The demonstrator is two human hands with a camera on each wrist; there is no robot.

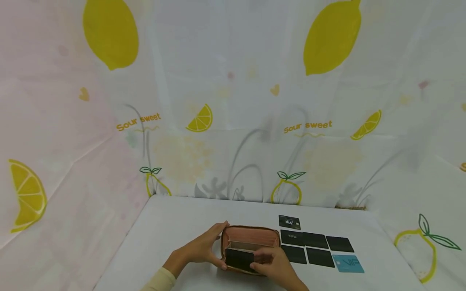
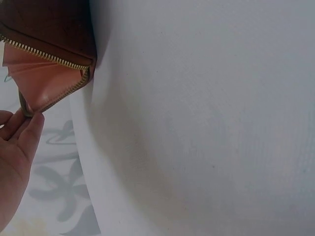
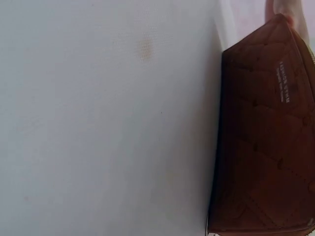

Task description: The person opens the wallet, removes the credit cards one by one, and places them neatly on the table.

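Observation:
A brown zip-around wallet (image 1: 251,233) with a pinkish inside stands spread on the white table. My left hand (image 1: 203,247) grips its left side, thumb at the near corner and fingers at the far one. In the left wrist view, the fingers of that hand (image 2: 17,157) pinch a corner of the wallet (image 2: 54,29) beside its brass zip. With my right hand (image 1: 275,266) I pinch the right end of a black card (image 1: 238,258), which lies over the wallet's near half. The quilted outside of the wallet (image 3: 261,147) fills the right of the right wrist view, hiding the card there.
Right of the wallet several black cards lie in rows, such as a black card (image 1: 339,243) at the right. A black Vip card (image 1: 289,222) lies behind them, a blue VIP card (image 1: 348,263) at the near right. A lemon-print curtain (image 1: 233,101) hangs behind the table (image 1: 174,214).

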